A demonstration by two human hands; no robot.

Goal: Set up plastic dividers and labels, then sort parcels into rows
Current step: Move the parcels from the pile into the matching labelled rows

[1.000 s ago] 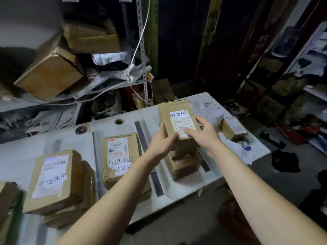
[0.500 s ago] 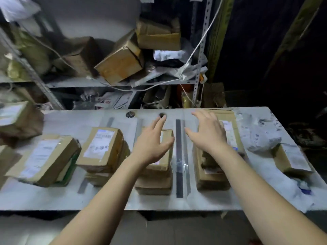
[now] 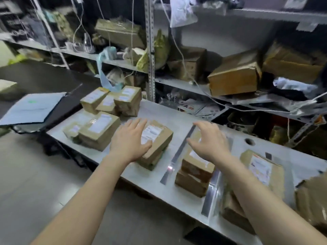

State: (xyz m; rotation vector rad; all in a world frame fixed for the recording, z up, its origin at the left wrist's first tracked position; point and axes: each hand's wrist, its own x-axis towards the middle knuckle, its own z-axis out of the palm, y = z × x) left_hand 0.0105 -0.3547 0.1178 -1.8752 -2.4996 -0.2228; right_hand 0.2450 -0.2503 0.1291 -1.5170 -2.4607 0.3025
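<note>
Two open hands, left hand point(image 3: 130, 138) and right hand point(image 3: 210, 140), hover over parcels point(image 3: 157, 138).

Dim, motion-blurred, perhaps edge-warped

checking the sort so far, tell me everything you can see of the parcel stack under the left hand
The parcel stack is brown cardboard, a flat box on at least one more, its top carrying a white shipping label with a red strip. It sits skewed on the white table, left of a clear divider strip. The left hand hangs open over its near corner; contact is unclear.
</note>
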